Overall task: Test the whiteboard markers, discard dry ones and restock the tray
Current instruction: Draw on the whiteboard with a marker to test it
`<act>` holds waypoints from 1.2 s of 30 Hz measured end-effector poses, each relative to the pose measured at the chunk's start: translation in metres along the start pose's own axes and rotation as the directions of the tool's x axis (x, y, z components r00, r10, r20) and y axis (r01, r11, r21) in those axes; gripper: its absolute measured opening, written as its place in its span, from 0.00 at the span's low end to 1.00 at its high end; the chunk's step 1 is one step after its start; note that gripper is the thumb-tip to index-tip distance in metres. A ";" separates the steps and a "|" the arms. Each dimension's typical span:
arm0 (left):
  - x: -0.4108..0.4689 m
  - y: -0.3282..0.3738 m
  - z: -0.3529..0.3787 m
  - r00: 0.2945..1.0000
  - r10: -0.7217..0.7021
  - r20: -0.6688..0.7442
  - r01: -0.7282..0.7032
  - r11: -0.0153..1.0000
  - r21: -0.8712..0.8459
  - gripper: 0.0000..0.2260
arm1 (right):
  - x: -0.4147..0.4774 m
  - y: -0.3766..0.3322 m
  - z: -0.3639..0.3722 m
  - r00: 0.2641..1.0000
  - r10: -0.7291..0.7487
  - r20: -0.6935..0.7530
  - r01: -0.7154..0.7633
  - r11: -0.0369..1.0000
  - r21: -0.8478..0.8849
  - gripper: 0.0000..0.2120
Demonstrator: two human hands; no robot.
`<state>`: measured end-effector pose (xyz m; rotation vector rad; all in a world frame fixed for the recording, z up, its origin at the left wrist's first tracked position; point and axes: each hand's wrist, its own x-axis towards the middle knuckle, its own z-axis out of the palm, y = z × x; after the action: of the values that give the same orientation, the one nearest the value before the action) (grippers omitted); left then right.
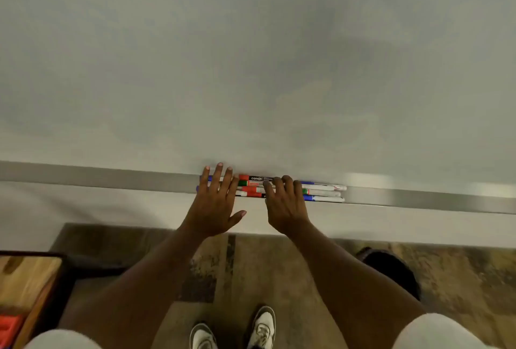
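Head view: looking down the face of a whiteboard (251, 55) towards the ledge at its bottom edge, with the floor lying nearest.
Wooden box (30, 276): sitting at the near left edge, dark-rimmed, with a red item (11, 327) showing in its near corner, too blurred to name.
Marker tray (97, 178): running left to right as a grey metal ledge along the bottom of the whiteboard.
Left hand (215, 206): lying flat with its fingers straight and spread apart, resting on the left ends of the markers. The thumb is pointing right, clear of the tray. It is gripping nothing.
Whiteboard markers (252, 187): lying lengthwise in the marker tray in about four rows side by side, under and between both hands. Red and green caps are showing between the hands, and the far row is showing a black label reading "camlin". White barrels with blue and green bands are sticking out to the right of the right hand.
Shoes (262, 326): standing as a white pair on the brown patterned floor (307, 265), nearest of all.
Right hand (284, 209): sitting just right of the left hand without touching it. Its fingers are bending gently, with the tips pressing down on top of the markers and wrapping round none of them.
Dark object (391, 270): lying on the floor at the near right, partly hidden by the right forearm; I cannot tell what it is.
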<state>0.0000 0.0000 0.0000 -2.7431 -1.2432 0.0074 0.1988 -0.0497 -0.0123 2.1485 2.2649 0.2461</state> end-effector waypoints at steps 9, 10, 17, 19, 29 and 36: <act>0.012 0.007 0.022 0.999 0.019 0.026 -0.018 0.999 -0.044 0.38 | 0.011 0.007 0.023 0.998 -0.027 -0.060 0.024 0.999 -0.045 0.16; 0.013 0.007 0.025 1.000 0.021 0.020 -0.020 0.999 -0.041 0.38 | 0.012 0.008 0.026 0.997 -0.023 -0.070 0.019 0.999 -0.046 0.15; 0.016 0.005 0.034 0.999 0.037 -0.013 -0.038 0.999 -0.034 0.37 | 0.021 0.010 0.033 0.994 -0.045 -0.099 0.038 0.997 -0.066 0.12; 0.015 0.004 0.034 0.999 0.035 -0.031 -0.036 0.999 -0.033 0.37 | 0.022 0.012 0.036 0.987 -0.094 -0.128 0.083 0.993 -0.088 0.12; 0.015 -0.002 0.027 0.989 0.075 -0.129 -0.068 0.996 0.053 0.28 | 0.020 0.012 0.022 0.925 -0.234 -0.301 0.212 0.972 -0.105 0.12; 0.028 -0.020 -0.045 0.913 0.159 -0.376 -0.121 0.985 0.121 0.23 | 0.026 -0.004 -0.060 0.881 -0.242 -0.406 0.233 0.970 -0.072 0.15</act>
<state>0.0060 0.0284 0.0480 -2.5743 -0.9129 -0.4268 0.1863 -0.0301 0.0489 1.9231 2.6970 0.7823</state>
